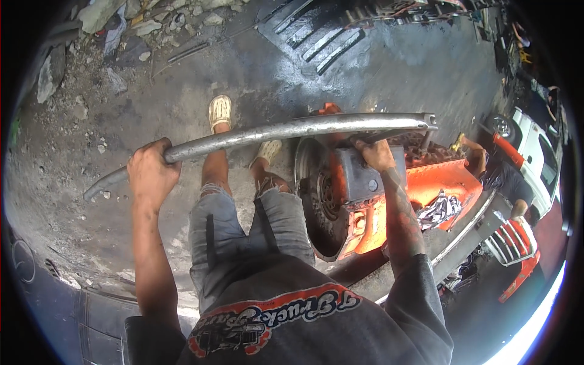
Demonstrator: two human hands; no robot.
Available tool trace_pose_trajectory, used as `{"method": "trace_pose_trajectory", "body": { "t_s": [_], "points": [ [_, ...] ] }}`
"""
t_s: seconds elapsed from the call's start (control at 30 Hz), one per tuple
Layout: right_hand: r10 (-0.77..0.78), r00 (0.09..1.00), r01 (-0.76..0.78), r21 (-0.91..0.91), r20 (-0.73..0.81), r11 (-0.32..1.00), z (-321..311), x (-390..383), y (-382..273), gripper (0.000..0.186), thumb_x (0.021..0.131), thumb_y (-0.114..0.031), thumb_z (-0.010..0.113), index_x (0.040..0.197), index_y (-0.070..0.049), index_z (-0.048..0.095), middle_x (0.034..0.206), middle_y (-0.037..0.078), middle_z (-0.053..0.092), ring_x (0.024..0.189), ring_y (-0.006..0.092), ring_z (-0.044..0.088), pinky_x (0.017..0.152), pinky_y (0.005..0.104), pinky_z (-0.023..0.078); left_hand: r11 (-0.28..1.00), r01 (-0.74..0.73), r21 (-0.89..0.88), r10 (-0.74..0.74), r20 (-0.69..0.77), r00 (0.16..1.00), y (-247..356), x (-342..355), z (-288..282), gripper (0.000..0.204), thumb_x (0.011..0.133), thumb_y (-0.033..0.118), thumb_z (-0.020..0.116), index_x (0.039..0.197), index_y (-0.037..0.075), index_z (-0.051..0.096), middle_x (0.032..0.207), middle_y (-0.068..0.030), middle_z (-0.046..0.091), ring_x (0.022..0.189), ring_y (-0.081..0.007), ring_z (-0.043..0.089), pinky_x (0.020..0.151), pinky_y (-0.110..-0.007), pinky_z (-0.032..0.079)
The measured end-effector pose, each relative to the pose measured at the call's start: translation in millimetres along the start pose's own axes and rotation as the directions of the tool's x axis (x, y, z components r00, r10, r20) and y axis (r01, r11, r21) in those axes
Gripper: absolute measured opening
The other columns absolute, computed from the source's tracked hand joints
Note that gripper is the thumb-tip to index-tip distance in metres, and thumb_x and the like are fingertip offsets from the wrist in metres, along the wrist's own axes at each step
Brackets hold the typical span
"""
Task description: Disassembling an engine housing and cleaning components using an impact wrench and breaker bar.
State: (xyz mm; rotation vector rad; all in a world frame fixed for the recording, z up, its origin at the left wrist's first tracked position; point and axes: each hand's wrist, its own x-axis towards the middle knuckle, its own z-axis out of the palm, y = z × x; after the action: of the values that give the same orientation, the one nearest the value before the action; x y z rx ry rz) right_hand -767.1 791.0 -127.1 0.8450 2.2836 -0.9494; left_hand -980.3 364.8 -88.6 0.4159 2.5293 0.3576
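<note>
Long pipe held crosswise beside an orange engine block

From the head view, I see someone standing with both arms out. The left hand is wrapped round a long grey pipe, a short tail of it sticking out past that fist. The right hand is closed too, as far as I can tell on a shorter, darker bar running close along the pipe; the two seem to meet beyond that hand, near the pipe's forked end.

The wide spacing looks chosen for leverage: the left fist, far out, gets a long arm, while the right probably steadies the bar near the joint. Whether the pipe's curve is real, I cannot tell.

So the pipe passes through the left hand's grip and carries on just beyond the right hand's knuckles. A grey box-shaped part lies right under the right hand, with the orange engine block farther to its right. The big round disc stands between the hands, nearer the right one.
</note>
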Motion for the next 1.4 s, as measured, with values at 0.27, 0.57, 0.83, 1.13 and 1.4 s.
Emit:
{"method": "trace_pose_trajectory", "body": {
  "t_s": [0.27, 0.57, 0.83, 1.13, 1.4],
  "points": [
    [0.141, 0.987, -0.14, -0.015, 0.075, 0.99, -3, -1, 8, 0.027, 0.084, -0.02, 0.062, 0.106, -0.005, 0.066, 0.094, 0.017, 0.068, 0.078, 0.0263, 0.067, 0.066, 0.0382, 0.052, 0.988, 0.122, 0.098, -0.11, -0.12, 0.987, 43, -71, -16, 0.017, 0.068, 0.013, 0.066, 0.083, 0.005, 0.069, 0.073, -0.0193, 0.065, 0.071, -0.0381, 0.064, 0.069, -0.044, 0.051],
    [0.049, 0.997, -0.058, 0.158, 0.058, 0.986, 0, 7, 16, 0.031, 0.08, -0.027, 0.065, 0.086, 0.003, 0.069, 0.063, 0.012, 0.064, 0.046, 0.0221, 0.061, 0.054, 0.0366, 0.049, 0.939, 0.312, 0.142, -0.308, -0.05, 0.95, 124, -263, -41, 0.02, 0.075, 0.025, 0.063, 0.082, 0.006, 0.066, 0.072, -0.0218, 0.064, 0.074, -0.0408, 0.064, 0.071, -0.048, 0.051],
    [-0.075, 0.997, 0.073, -0.064, -0.03, 0.995, -9, 5, 14, 0.04, 0.078, -0.033, 0.067, 0.092, 0.004, 0.069, 0.08, 0.017, 0.068, 0.072, 0.0236, 0.067, 0.071, 0.0396, 0.051, 0.984, 0.177, -0.029, -0.174, 0.1, 0.98, 164, -317, -45, 0.032, 0.082, 0.03, 0.063, 0.093, 0.0, 0.061, 0.076, -0.0245, 0.064, 0.08, -0.0413, 0.064, 0.074, -0.047, 0.049],
    [-0.271, 0.913, 0.402, 0.79, -0.306, 0.462, -51, 2, -19, 0.04, 0.085, -0.014, 0.062, 0.119, 0.006, 0.054, 0.101, 0.014, 0.066, 0.091, 0.0218, 0.063, 0.084, 0.0301, 0.048, 0.989, 0.139, -0.048, -0.127, 0.189, 0.974, 162, -267, -43, 0.035, 0.08, 0.031, 0.064, 0.096, -0.001, 0.063, 0.081, -0.0262, 0.064, 0.084, -0.0424, 0.063, 0.075, -0.047, 0.048],
    [-0.031, 0.932, 0.36, 0.908, -0.362, 0.215, -71, -10, -36, 0.054, 0.092, -0.031, 0.056, 0.135, 0.0, 0.044, 0.117, 0.01, 0.059, 0.102, 0.0185, 0.058, 0.09, 0.0306, 0.045, 0.99, -0.063, -0.128, 0.103, 0.329, 0.939, 123, -168, -64, 0.045, 0.079, 0.036, 0.071, 0.1, -0.003, 0.061, 0.072, -0.019, 0.065, 0.068, -0.0348, 0.065, 0.062, -0.041, 0.049]
  ]
}}
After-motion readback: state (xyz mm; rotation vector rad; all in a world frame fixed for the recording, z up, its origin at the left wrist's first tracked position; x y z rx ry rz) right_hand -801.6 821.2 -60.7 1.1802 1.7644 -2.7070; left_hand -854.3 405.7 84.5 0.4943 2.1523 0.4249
